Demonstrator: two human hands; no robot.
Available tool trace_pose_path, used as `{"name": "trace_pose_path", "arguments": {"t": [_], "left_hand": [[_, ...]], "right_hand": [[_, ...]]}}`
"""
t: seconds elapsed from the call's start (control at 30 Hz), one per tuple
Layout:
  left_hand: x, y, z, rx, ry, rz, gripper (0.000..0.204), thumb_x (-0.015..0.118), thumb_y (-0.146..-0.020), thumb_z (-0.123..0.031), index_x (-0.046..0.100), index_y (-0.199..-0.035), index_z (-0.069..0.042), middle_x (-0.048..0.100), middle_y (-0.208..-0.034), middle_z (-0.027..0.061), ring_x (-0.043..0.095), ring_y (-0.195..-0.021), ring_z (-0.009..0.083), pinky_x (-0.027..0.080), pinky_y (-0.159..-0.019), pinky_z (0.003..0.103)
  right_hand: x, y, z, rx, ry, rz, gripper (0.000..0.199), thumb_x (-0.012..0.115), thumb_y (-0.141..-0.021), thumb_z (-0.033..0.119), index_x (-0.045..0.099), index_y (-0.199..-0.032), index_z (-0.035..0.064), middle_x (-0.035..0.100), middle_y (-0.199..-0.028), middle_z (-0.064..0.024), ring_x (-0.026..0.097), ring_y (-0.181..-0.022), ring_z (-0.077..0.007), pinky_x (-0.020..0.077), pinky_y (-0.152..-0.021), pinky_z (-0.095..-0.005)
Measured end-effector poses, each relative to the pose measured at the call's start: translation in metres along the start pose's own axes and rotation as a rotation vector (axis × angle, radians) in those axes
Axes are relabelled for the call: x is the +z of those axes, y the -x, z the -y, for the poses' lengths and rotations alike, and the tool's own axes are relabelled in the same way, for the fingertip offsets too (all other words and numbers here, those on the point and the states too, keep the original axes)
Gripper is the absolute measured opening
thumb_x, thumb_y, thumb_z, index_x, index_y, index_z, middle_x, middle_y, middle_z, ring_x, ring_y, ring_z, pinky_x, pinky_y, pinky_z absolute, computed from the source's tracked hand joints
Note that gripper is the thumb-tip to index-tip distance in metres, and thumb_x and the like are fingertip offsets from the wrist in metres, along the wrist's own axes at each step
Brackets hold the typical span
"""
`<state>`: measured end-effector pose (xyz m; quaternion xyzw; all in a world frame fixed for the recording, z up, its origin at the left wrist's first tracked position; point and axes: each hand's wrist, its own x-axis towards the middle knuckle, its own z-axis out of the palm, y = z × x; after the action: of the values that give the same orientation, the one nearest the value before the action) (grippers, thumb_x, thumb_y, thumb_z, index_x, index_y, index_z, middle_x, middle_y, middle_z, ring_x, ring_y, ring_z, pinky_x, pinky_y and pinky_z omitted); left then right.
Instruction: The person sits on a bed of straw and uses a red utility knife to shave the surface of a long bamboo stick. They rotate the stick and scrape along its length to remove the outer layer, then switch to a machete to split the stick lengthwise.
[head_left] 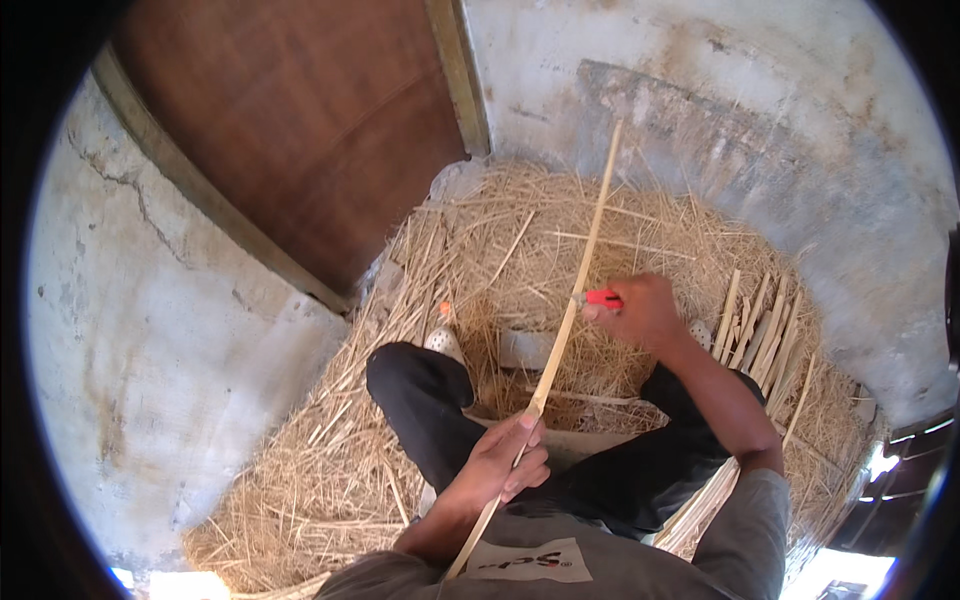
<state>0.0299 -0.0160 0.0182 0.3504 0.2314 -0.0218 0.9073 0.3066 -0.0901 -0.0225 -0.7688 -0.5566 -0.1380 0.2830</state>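
A long, pale bamboo strip (572, 318) slants up and away from my lap toward the far wall. My left hand (503, 462) is closed around its lower part, and the near end runs down against my shirt. In my right hand (643, 312) is a small red-handled knife (603, 298), gripped in closed fingers. Its short metal tip meets the strip about midway along; the exact blade edge is too small to make out.
Thin, curly shavings (330, 500) cover the ground all around my legs. A pile of split strips (765, 330) lies to the right. Beyond my feet is a grey block (525, 349). A brown door (300, 120) and stained walls (740, 150) enclose the far side.
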Motion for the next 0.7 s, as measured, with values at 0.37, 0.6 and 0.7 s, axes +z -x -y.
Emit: {"name": "trace_pose_path", "arguments": {"t": [0.37,0.6,0.7], "left_hand": [[-0.012,0.014,0.021,-0.057,-0.101,0.216,0.039,0.031,-0.102,-0.043,0.035,-0.081,-0.011,0.033,-0.051,-0.0006,0.027,-0.038,0.0062,0.023,-0.032,0.020],[-0.011,0.030,0.017,-0.168,-0.299,0.194,0.038,0.031,-0.103,-0.041,0.035,-0.080,-0.011,0.035,-0.048,-0.0017,0.029,-0.036,0.0060,0.028,-0.040,0.019],[-0.019,0.022,0.026,-0.255,-0.351,0.161,0.036,0.032,-0.103,-0.041,0.041,-0.087,-0.010,0.036,-0.050,-0.0027,0.031,-0.038,0.0054,0.028,-0.038,0.019]], "right_hand": [[-0.030,-0.029,-0.084,0.384,0.302,0.041,0.062,0.049,-0.086,0.064,0.068,-0.071,0.0075,0.061,-0.058,-0.0115,0.062,-0.056,-0.0287,0.0487,-0.056,-0.0419],[-0.042,-0.023,-0.188,0.617,0.384,-0.105,0.058,0.051,-0.084,0.063,0.067,-0.074,0.0084,0.062,-0.066,-0.0196,0.062,-0.067,-0.0377,0.0482,-0.064,-0.0476],[-0.034,-0.002,-0.208,0.623,0.527,-0.009,0.066,0.049,-0.082,0.069,0.069,-0.081,0.0064,0.064,-0.074,-0.0230,0.065,-0.075,-0.0368,0.0491,-0.067,-0.0481]]}}
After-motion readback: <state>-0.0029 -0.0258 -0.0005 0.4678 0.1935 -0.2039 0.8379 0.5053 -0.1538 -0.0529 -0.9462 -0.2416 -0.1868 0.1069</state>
